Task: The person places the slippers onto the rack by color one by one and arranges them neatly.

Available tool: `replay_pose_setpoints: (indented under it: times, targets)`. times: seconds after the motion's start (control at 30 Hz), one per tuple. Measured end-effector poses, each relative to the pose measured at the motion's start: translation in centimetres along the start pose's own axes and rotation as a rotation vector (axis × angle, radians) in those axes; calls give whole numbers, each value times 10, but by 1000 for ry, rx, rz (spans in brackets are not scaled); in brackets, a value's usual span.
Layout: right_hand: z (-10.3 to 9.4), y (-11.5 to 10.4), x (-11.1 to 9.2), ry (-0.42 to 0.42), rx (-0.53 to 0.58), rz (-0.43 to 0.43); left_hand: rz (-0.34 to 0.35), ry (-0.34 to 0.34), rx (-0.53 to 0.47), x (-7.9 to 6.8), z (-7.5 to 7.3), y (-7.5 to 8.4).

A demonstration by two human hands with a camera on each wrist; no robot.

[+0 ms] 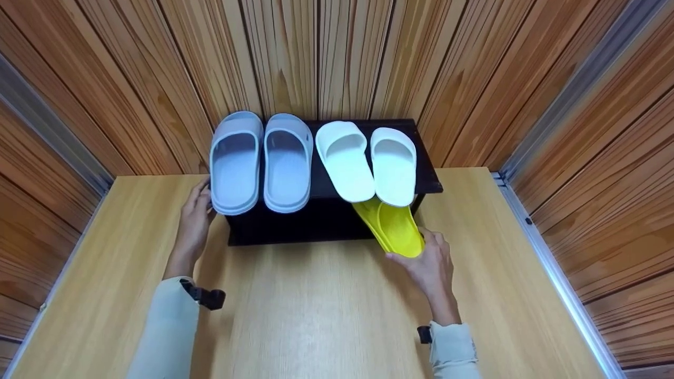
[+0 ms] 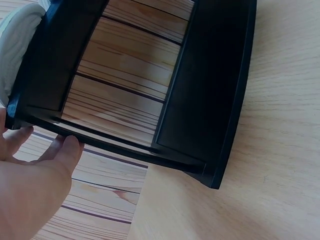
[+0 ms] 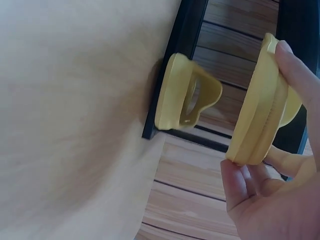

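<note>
My right hand (image 1: 430, 266) grips a yellow slipper (image 1: 401, 231) by its heel end, thumb on one side and fingers on the other. The slipper slants out from the front of a black two-tier shoe rack (image 1: 337, 221), just below the white slippers. In the right wrist view, a second yellow slipper (image 3: 172, 95) sits on the lower shelf, beside the held one. At the rack's left end, my left hand (image 1: 195, 221) holds the top shelf's edge, its fingers against the side rail in the left wrist view.
On the top shelf stand a pair of grey-blue slippers (image 1: 235, 168) at left and a pair of white slippers (image 1: 394, 173) at right. A wood-plank wall (image 1: 284, 63) rises behind the rack. Metal-edged side panels (image 1: 605, 210) flank the light wooden surface (image 1: 316, 305).
</note>
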State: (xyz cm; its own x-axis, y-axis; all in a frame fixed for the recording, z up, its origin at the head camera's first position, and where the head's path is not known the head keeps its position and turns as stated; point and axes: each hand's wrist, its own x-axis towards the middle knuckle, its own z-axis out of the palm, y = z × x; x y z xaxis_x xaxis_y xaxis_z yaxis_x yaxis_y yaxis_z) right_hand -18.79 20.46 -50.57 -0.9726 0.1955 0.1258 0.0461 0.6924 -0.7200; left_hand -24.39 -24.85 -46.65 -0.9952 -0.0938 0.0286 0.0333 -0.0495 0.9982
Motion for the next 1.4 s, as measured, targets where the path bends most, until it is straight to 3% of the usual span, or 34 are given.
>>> replay_pose_setpoints:
  times: [0.6, 0.93, 1.4]
  targets:
    - [24, -16, -1, 80, -20, 22, 13, -1, -15, -1, 1, -2]
    - [40, -29, 1, 85, 21, 71, 4, -4, 1, -2, -1, -2]
    - [57, -42, 11, 61, -15, 151, 1, -6, -4, -1, 2, -1]
